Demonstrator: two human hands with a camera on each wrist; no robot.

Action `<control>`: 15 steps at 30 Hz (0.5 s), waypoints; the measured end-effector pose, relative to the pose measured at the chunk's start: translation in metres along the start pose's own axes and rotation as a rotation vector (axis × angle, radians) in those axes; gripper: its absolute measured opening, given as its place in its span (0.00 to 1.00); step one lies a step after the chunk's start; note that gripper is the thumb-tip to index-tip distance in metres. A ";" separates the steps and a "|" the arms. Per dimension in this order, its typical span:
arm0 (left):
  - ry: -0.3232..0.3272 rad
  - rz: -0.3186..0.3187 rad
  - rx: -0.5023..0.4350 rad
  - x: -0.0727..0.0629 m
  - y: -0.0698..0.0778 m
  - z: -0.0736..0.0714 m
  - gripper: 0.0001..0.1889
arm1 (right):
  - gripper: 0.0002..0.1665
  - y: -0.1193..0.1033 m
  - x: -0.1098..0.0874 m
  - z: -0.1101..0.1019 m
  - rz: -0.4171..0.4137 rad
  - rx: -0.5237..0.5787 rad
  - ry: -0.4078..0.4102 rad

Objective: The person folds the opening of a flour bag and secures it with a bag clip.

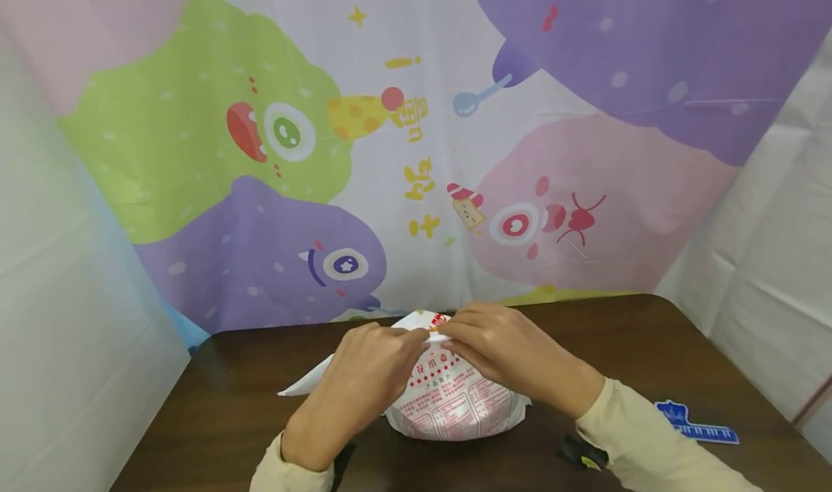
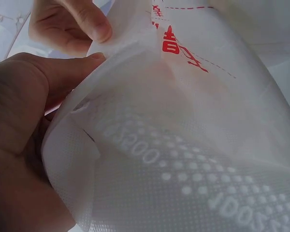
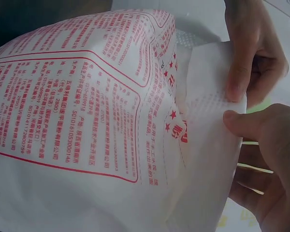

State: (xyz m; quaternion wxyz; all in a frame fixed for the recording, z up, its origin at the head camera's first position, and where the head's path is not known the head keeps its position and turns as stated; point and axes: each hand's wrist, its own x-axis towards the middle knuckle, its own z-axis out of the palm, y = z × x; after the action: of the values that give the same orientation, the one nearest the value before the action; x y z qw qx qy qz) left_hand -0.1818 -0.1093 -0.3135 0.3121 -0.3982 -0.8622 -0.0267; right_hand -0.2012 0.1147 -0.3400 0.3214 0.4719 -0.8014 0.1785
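Note:
A white flour bag (image 1: 455,398) with red printing stands on the table in front of me in the head view. Both hands are at its top edge, thumbs close together. My left hand (image 1: 364,376) pinches the folded rim from the left, while my right hand (image 1: 513,351) pinches it close by on the right. In the left wrist view, the bag's dotted white plastic (image 2: 183,164) fills most of the picture. The right wrist view shows the printed side (image 3: 87,106) and the turned-over white rim (image 3: 208,111) between thumbs and fingers. The bag's contents are hidden.
A blue clip-like piece with piano keys (image 1: 708,431) lies on the dark brown table (image 1: 260,434) at the right. Beneath the right forearm is a small black object (image 1: 578,450). Behind the table hangs a cloth with cartoon monsters (image 1: 299,246).

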 end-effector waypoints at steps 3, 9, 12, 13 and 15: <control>-0.007 -0.003 0.003 0.000 0.001 0.000 0.13 | 0.09 0.000 -0.001 0.000 0.000 -0.014 0.005; -0.025 0.003 0.073 0.004 0.006 -0.003 0.13 | 0.09 0.000 -0.001 0.002 -0.003 -0.029 0.024; -0.028 -0.004 0.120 0.007 0.011 -0.004 0.12 | 0.08 0.001 0.000 0.004 -0.015 -0.041 0.042; -0.031 -0.005 0.131 0.008 0.013 -0.003 0.11 | 0.08 0.001 0.000 0.004 -0.020 -0.047 0.046; -0.038 -0.006 0.137 0.009 0.015 -0.002 0.09 | 0.07 0.001 0.000 0.005 -0.029 -0.056 0.049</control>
State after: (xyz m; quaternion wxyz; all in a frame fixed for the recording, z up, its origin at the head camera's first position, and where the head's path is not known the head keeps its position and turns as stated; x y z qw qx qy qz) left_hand -0.1747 -0.0936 -0.3099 0.3223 -0.3735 -0.8690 0.0389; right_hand -0.2037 0.1122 -0.3435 0.3564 0.4700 -0.7909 0.1629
